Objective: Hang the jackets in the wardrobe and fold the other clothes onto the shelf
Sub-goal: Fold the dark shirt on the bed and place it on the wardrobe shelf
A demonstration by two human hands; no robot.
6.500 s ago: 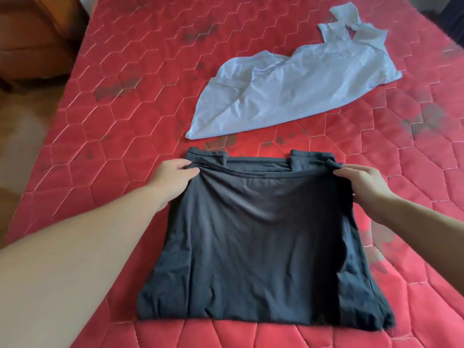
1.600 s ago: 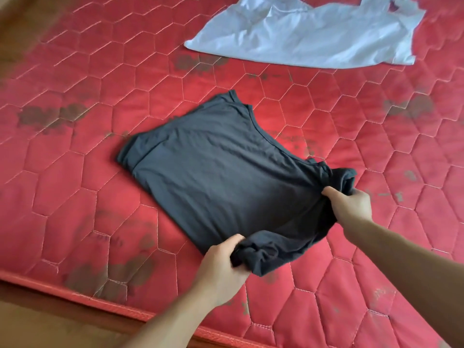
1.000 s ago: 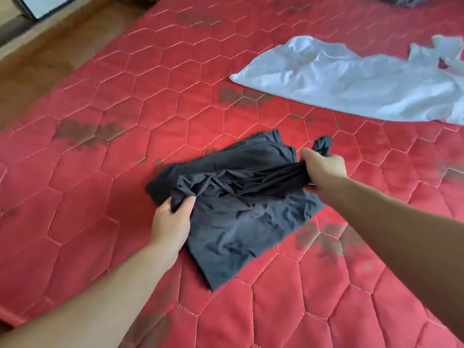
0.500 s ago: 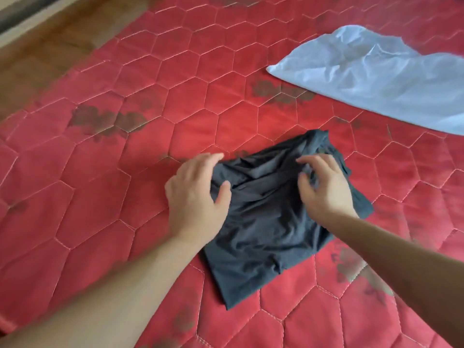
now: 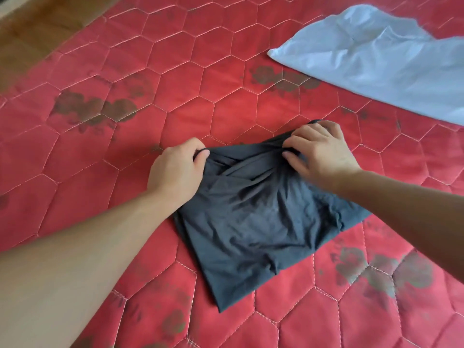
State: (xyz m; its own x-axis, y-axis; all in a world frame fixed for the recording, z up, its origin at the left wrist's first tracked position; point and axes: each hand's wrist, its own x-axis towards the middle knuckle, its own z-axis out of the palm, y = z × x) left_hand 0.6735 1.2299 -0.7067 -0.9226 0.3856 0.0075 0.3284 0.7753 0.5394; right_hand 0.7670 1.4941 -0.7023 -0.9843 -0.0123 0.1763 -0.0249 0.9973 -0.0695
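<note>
Half a second ago both palms lay spread on the dark garment (image 5: 253, 222); now each hand has curled onto its far edge. That garment, folded into a compact, rumpled bundle, lies on the red quilted bed (image 5: 125, 184), its nearest corner pointing back toward the person. At its far-left corner the left hand (image 5: 175, 172) pinches the cloth, thumb over gathered fabric. At its far-right corner the right hand (image 5: 319, 151) bunches the edge under bent fingers. So each grip is closed on the garment, not wide.

I read this as either tidying the last fold or readying to lift the bundle for the shelf; the creases suggest the fold is loose and could slip open when raised.

Beyond the garment, up and to the right and well apart from it, a pale blue shirt (image 5: 376, 61) lies spread, not yet folded. Past the garment's far-left side, beyond the bed's edge, is a strip of wooden floor (image 5: 50, 18).
</note>
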